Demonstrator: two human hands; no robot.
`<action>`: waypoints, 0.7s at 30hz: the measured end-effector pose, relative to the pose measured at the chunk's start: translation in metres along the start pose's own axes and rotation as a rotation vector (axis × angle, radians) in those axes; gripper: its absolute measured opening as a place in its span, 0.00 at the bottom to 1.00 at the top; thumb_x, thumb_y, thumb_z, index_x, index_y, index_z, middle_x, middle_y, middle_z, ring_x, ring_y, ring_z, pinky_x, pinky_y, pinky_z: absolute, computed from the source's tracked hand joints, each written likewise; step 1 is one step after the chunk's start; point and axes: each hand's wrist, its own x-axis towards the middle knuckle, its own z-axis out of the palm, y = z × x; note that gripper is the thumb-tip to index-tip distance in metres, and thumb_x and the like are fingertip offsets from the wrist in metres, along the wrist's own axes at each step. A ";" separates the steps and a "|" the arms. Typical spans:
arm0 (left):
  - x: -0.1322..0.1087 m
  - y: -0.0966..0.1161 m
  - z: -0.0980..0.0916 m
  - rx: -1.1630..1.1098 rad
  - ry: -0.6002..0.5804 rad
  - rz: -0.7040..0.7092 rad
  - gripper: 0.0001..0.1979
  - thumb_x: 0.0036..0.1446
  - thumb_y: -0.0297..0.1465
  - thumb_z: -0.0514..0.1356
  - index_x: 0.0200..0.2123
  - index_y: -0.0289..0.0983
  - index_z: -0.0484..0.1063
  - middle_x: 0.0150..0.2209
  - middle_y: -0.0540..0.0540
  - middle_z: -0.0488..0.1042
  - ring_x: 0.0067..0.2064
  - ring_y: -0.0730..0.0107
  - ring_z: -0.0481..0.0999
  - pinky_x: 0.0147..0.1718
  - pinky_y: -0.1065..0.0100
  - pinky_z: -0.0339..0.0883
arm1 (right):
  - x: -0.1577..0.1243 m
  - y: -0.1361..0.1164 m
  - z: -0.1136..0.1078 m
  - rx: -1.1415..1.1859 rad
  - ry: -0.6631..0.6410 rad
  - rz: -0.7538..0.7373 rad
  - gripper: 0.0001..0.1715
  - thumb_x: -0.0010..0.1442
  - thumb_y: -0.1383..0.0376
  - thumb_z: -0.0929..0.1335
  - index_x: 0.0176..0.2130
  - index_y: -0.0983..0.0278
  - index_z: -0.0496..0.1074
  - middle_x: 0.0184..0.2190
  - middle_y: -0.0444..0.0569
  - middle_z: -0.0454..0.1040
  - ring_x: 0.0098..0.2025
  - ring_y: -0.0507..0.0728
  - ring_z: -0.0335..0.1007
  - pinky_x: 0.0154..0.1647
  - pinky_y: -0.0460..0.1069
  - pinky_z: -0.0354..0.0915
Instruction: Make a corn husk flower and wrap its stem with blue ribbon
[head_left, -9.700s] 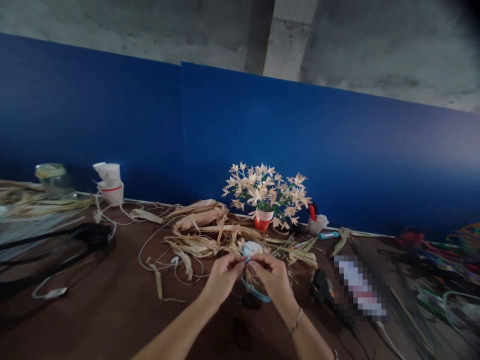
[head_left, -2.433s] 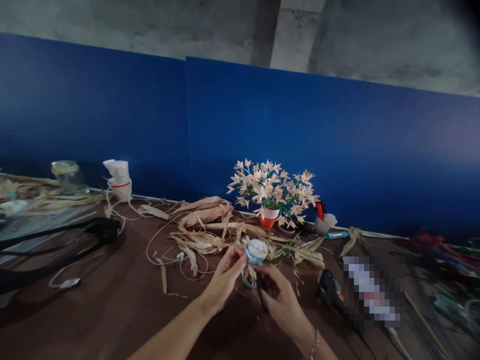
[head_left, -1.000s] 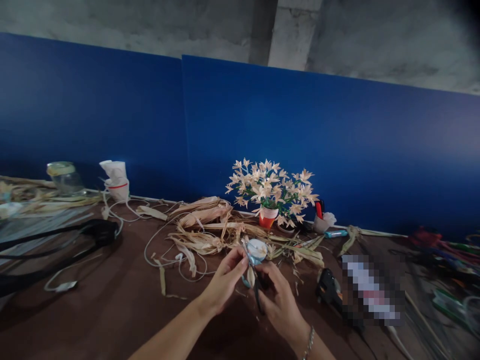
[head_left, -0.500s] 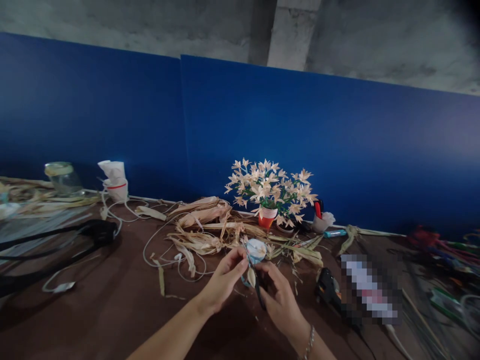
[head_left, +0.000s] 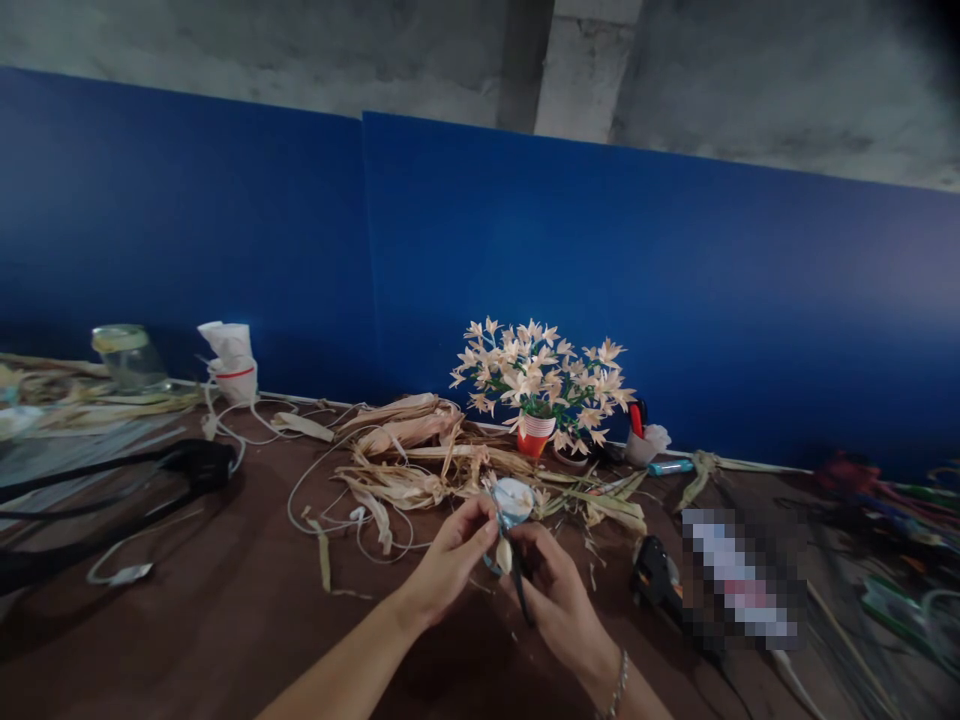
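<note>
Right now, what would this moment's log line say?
left hand: pinched, near pale husk piece | right hand: holding scissors | beyond: flowers in cup

A brown tabletop (head_left: 225,640) carries a heap of dried husks (head_left: 409,440) (pale, loosely strewn), a red-and-white flowerpot (head_left: 535,438) behind them, a black glue gun (head_left: 655,572) to the right and a red-striped white cup (head_left: 238,385) back left

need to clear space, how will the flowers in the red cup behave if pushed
The flowers would probably tip, spreading much wider than the red cup below. Thin, pointed petals suggest they may be fragile, and the papery look hints at lightness.
</note>
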 end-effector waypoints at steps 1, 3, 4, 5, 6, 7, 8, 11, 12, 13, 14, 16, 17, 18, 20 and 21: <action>0.000 0.000 0.000 0.005 0.002 -0.004 0.08 0.49 0.34 0.58 0.28 0.36 0.62 0.29 0.51 0.63 0.29 0.77 0.60 0.29 0.74 0.55 | 0.000 0.000 0.000 0.011 -0.001 0.008 0.15 0.49 0.70 0.65 0.40 0.62 0.65 0.33 0.47 0.67 0.35 0.53 0.63 0.36 0.46 0.63; 0.000 0.000 -0.001 0.017 0.001 -0.014 0.08 0.49 0.34 0.57 0.28 0.36 0.62 0.29 0.51 0.62 0.28 0.77 0.60 0.28 0.74 0.54 | 0.000 0.000 0.000 0.019 -0.001 0.021 0.14 0.49 0.69 0.66 0.39 0.62 0.66 0.32 0.46 0.67 0.35 0.53 0.63 0.36 0.46 0.62; 0.000 0.000 -0.001 0.020 -0.004 -0.016 0.07 0.50 0.33 0.57 0.28 0.36 0.62 0.29 0.50 0.62 0.28 0.77 0.59 0.28 0.74 0.54 | 0.000 0.000 0.000 0.025 -0.003 0.028 0.13 0.49 0.69 0.66 0.39 0.62 0.66 0.32 0.46 0.67 0.35 0.53 0.63 0.37 0.46 0.62; 0.000 0.000 -0.001 0.020 -0.014 -0.017 0.07 0.50 0.33 0.57 0.29 0.36 0.62 0.29 0.50 0.62 0.28 0.78 0.59 0.28 0.74 0.54 | 0.000 0.001 0.000 0.038 -0.008 0.036 0.13 0.50 0.68 0.66 0.38 0.62 0.66 0.32 0.46 0.67 0.35 0.53 0.63 0.37 0.46 0.62; 0.000 0.000 -0.002 0.018 -0.024 -0.017 0.07 0.50 0.33 0.56 0.29 0.36 0.62 0.29 0.50 0.62 0.28 0.78 0.59 0.28 0.74 0.54 | 0.000 0.001 0.000 0.063 -0.016 0.046 0.12 0.50 0.67 0.66 0.38 0.62 0.65 0.31 0.45 0.67 0.34 0.52 0.63 0.36 0.46 0.61; 0.000 -0.001 -0.002 0.017 -0.032 -0.013 0.07 0.51 0.33 0.56 0.29 0.36 0.62 0.29 0.50 0.61 0.28 0.77 0.59 0.29 0.74 0.54 | 0.000 0.001 -0.001 0.097 -0.028 0.057 0.12 0.51 0.67 0.66 0.39 0.62 0.65 0.31 0.45 0.66 0.33 0.52 0.62 0.35 0.45 0.61; 0.000 -0.001 -0.002 0.020 -0.036 -0.010 0.07 0.51 0.33 0.56 0.29 0.36 0.62 0.29 0.50 0.61 0.29 0.77 0.59 0.29 0.74 0.54 | 0.000 0.001 -0.001 0.135 -0.039 0.068 0.12 0.51 0.66 0.66 0.39 0.62 0.65 0.31 0.45 0.66 0.33 0.51 0.62 0.34 0.45 0.61; 0.000 -0.001 -0.002 0.030 -0.031 -0.015 0.07 0.50 0.33 0.56 0.29 0.36 0.62 0.29 0.51 0.62 0.30 0.76 0.59 0.30 0.74 0.54 | 0.000 0.001 -0.002 0.204 -0.055 0.076 0.13 0.50 0.64 0.67 0.38 0.62 0.65 0.30 0.44 0.66 0.32 0.51 0.61 0.32 0.44 0.60; 0.000 0.000 -0.002 0.034 -0.026 -0.021 0.07 0.50 0.33 0.57 0.29 0.36 0.62 0.29 0.51 0.62 0.30 0.76 0.60 0.30 0.74 0.54 | 0.001 0.000 -0.002 0.205 -0.054 0.074 0.12 0.49 0.64 0.68 0.37 0.62 0.66 0.30 0.44 0.66 0.32 0.51 0.61 0.33 0.44 0.60; 0.000 0.000 -0.002 0.036 -0.020 -0.025 0.07 0.50 0.34 0.57 0.28 0.36 0.62 0.29 0.51 0.62 0.30 0.76 0.60 0.30 0.74 0.54 | 0.001 0.000 -0.003 0.199 -0.050 0.073 0.12 0.49 0.63 0.68 0.36 0.62 0.66 0.29 0.44 0.66 0.32 0.51 0.61 0.33 0.44 0.60; 0.000 0.001 -0.002 0.037 -0.018 -0.028 0.08 0.50 0.34 0.57 0.28 0.36 0.62 0.29 0.51 0.62 0.29 0.76 0.59 0.30 0.74 0.54 | 0.001 0.000 -0.003 0.191 -0.046 0.074 0.12 0.48 0.63 0.68 0.36 0.62 0.66 0.29 0.43 0.66 0.32 0.51 0.61 0.34 0.44 0.59; 0.000 0.001 -0.001 0.038 -0.021 -0.031 0.08 0.49 0.34 0.57 0.28 0.36 0.62 0.28 0.51 0.61 0.29 0.76 0.59 0.29 0.74 0.54 | 0.001 -0.001 -0.004 0.188 -0.046 0.088 0.13 0.48 0.61 0.68 0.36 0.62 0.66 0.29 0.44 0.66 0.32 0.51 0.61 0.33 0.44 0.60; 0.000 0.002 -0.001 0.042 -0.023 -0.031 0.08 0.49 0.35 0.57 0.28 0.36 0.62 0.28 0.51 0.61 0.29 0.76 0.59 0.29 0.74 0.54 | 0.001 -0.001 -0.004 0.195 -0.050 0.094 0.14 0.49 0.60 0.68 0.37 0.63 0.66 0.29 0.45 0.66 0.32 0.51 0.61 0.33 0.45 0.60; 0.000 0.002 -0.001 0.051 -0.024 -0.031 0.09 0.49 0.35 0.57 0.28 0.36 0.62 0.28 0.51 0.61 0.29 0.76 0.59 0.29 0.74 0.54 | 0.001 -0.001 -0.004 0.207 -0.058 0.098 0.15 0.49 0.60 0.68 0.37 0.63 0.65 0.30 0.45 0.66 0.32 0.51 0.61 0.33 0.45 0.60; 0.001 0.002 -0.002 0.085 -0.025 -0.021 0.09 0.49 0.35 0.57 0.28 0.36 0.62 0.28 0.51 0.61 0.29 0.75 0.58 0.29 0.74 0.54 | 0.001 -0.002 -0.004 0.229 -0.074 0.098 0.15 0.49 0.60 0.68 0.37 0.63 0.65 0.30 0.46 0.66 0.32 0.51 0.61 0.33 0.45 0.60; 0.001 0.003 -0.002 0.110 -0.025 -0.007 0.09 0.49 0.36 0.57 0.28 0.36 0.62 0.28 0.51 0.61 0.29 0.75 0.58 0.30 0.74 0.54 | 0.001 -0.002 -0.004 0.230 -0.076 0.096 0.15 0.49 0.60 0.68 0.37 0.63 0.65 0.30 0.45 0.66 0.32 0.51 0.61 0.33 0.45 0.60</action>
